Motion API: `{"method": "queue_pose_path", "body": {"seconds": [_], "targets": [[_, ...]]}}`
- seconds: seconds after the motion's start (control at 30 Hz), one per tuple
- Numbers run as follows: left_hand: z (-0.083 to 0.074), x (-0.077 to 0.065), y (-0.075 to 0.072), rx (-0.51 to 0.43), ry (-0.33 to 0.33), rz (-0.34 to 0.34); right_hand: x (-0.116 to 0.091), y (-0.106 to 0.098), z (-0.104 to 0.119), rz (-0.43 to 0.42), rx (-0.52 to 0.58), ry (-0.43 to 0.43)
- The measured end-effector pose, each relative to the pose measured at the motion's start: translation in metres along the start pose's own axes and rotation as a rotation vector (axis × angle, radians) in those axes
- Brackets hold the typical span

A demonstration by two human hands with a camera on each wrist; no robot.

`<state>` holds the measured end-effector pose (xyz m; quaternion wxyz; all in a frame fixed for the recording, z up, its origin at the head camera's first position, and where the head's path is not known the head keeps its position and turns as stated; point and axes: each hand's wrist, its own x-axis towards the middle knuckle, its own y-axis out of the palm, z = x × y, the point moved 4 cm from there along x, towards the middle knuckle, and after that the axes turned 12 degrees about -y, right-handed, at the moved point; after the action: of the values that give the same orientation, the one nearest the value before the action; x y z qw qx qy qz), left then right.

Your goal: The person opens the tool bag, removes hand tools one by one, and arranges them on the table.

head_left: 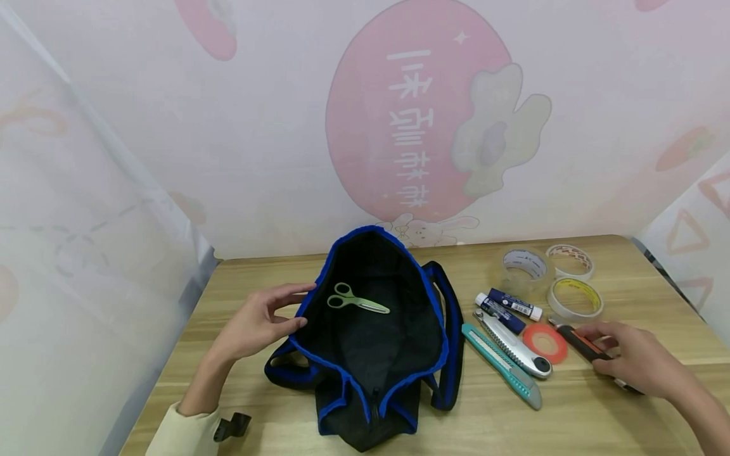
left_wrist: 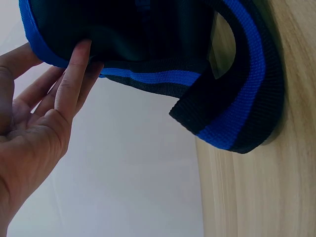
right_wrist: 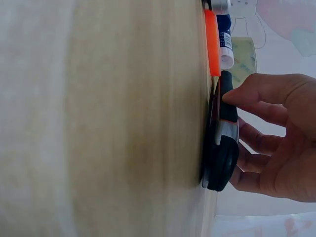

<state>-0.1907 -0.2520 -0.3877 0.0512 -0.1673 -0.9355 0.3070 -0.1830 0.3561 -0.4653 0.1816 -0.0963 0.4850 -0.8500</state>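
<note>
A black bag (head_left: 373, 229) with blue edging lies on the table, its mouth spread wide toward me. Green-handled scissors (head_left: 356, 300) are inside it. My left hand (head_left: 265, 322) holds the bag's left rim; in the left wrist view, one finger lies over the edging and others are behind it. On the right, my right hand (head_left: 641, 358) grips a black-and-orange utility knife (right_wrist: 227, 143), with the thumb on one side and fingers on the other. That knife is low, at the tabletop, and whether it touches the wood is hard to tell.
Between bag and right hand lie a teal cutter (head_left: 502, 367), a silver cutter (head_left: 510, 342), an orange tape roll (head_left: 530, 335) and two glue sticks (head_left: 521, 305). Behind them are clear tape (head_left: 502, 282) and two white tape rolls (head_left: 590, 269). A strap (head_left: 456, 342) loops right of the bag.
</note>
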Motion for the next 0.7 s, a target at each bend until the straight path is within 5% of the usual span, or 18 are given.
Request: {"method": "queue_pose_path", "body": {"seconds": [0.3,0.7], "targets": [[-0.001,-0.001,-0.001,0.006,0.003,-0.004,0.002,-0.005,0.012,-0.029,0.004,-0.003],[-0.003,-0.002,-0.001,0.009,0.001,-0.006,0.03,-0.016,0.079,-0.138,-0.011,-0.177]]}}
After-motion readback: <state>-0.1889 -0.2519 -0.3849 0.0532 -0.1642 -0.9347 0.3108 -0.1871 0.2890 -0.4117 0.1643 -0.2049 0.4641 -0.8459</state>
